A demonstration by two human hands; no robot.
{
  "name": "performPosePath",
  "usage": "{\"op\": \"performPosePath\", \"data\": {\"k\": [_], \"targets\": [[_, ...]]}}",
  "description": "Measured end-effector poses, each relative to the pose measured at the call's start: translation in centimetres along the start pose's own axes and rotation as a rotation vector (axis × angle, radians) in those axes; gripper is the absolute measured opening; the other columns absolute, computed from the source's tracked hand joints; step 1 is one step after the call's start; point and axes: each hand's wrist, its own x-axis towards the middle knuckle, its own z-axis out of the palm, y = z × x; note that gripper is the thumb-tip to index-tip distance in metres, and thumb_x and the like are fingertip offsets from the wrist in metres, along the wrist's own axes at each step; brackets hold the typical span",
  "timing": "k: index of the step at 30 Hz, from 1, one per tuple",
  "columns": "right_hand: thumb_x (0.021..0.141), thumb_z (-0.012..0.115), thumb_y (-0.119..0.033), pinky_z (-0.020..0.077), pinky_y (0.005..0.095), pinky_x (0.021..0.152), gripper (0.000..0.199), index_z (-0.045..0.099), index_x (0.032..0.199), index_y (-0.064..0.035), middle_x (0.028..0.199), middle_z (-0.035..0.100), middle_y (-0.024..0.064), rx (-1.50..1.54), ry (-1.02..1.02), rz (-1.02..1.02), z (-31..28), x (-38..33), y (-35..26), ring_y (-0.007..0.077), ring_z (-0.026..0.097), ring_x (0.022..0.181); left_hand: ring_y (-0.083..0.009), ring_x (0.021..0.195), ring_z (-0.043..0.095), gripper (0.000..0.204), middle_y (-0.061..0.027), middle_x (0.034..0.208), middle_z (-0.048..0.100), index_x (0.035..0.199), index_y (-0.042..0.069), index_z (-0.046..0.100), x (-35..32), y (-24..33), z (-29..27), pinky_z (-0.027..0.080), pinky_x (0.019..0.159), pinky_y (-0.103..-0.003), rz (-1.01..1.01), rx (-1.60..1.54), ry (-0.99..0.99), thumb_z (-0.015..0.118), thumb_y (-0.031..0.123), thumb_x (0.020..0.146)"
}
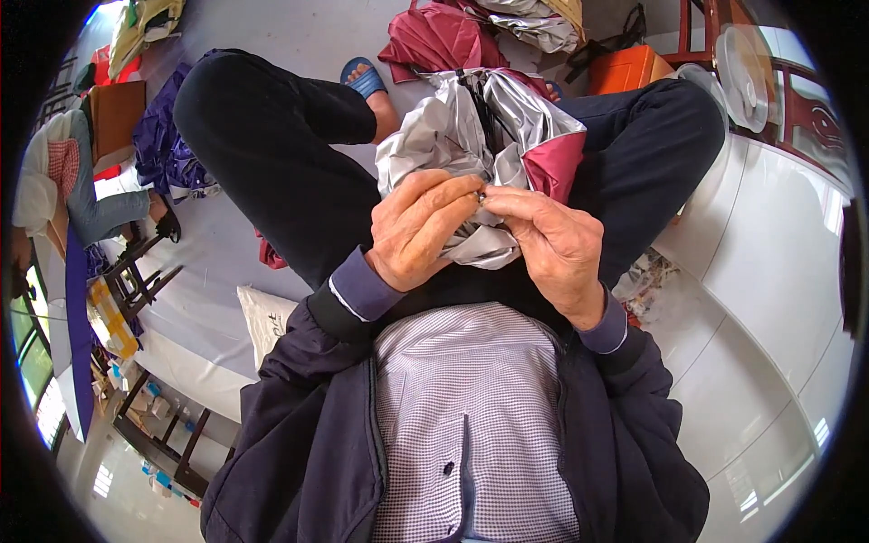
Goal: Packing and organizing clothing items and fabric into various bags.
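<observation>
A partly folded umbrella point(421, 136) lies bunched between my bent knees, its silver lining outward and a maroon patch point(554, 165) showing at the right. Dark ribs point(484, 118) run through its middle. At the near side of the cloth, my left hand point(421, 226) is closed, fingertips pinching at the umbrella. My right hand point(554, 244) meets it from the other side, thumb and forefinger pressed together on the same spot. A tiny dark metallic bit shows between the fingertips; its exact kind is too small to make out. Some silver cloth hangs below both hands.
More maroon umbrella cloth point(439, 38) and silver cloth point(534, 27) lie ahead, near an orange box point(629, 68). Purple cloth point(167, 136) is at the left, beside another person's leg point(109, 213). A white bag point(264, 317) lies by my left sleeve. Wooden furniture point(810, 113) stands far right.
</observation>
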Motion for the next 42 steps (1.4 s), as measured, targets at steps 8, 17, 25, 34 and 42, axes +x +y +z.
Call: {"op": "performPosePath", "data": {"k": [8,17,25,34,42], "targets": [[0.091,0.066,0.004,0.0586,0.0288,0.081,0.012,0.072,0.101,0.0031,0.102,0.075,0.0150,0.026,0.024,-0.004,0.3,0.0,0.2,0.0219,0.075,0.092,-0.0342,0.100,0.067,0.051,-0.0180,0.113,0.069,0.106,-0.003,0.063,0.3,-0.1,0.5,0.056,0.081,-0.039,-0.019,-0.039,0.048,0.078,0.008,0.058],[0.092,0.063,0.005,0.0573,0.0272,0.073,0.013,0.064,0.106,0.0024,0.096,0.075,0.0132,-0.108,-0.062,0.150,-0.7,0.2,-0.1,0.0190,0.075,0.087,-0.0346,0.096,0.070,0.050,-0.0184,0.112,0.070,0.104,-0.001,0.061,0.0,-0.2,0.8,0.057,0.079,-0.039,-0.025,-0.154,0.017,0.084,0.010,0.061],[0.099,0.056,0.000,0.0569,0.0250,0.071,0.012,0.061,0.110,0.0038,0.097,0.073,0.0104,0.105,0.005,0.308,-2.6,4.3,-1.3,0.0132,0.071,0.079,-0.0308,0.085,0.071,0.041,-0.0149,0.097,0.071,0.104,-0.003,0.068,2.2,1.1,0.0,0.058,0.074,-0.037,0.045,-0.056,-0.019,0.081,0.010,0.068],[0.093,0.061,-0.016,0.0563,0.0382,0.080,0.025,0.067,0.105,0.0039,0.095,0.072,0.0195,-0.293,-0.260,-0.016,0.6,15.9,10.9,0.0278,0.072,0.086,-0.0177,0.063,0.062,0.038,-0.0130,0.091,0.066,0.105,-0.005,0.067,2.9,4.0,1.5,0.049,0.051,-0.030,0.248,-0.072,-0.112,0.072,0.007,0.069],[0.081,0.069,-0.034,0.0534,0.0503,0.085,0.037,0.074,0.092,0.0008,0.093,0.069,0.0282,-0.505,-0.457,0.155,5.7,16.1,18.4,0.0435,0.069,0.092,-0.0139,0.061,0.061,0.041,-0.0120,0.096,0.066,0.110,-0.003,0.065,2.2,5.0,1.9,0.047,0.050,-0.028,0.236,-0.063,-0.165,0.069,0.010,0.072]]}}
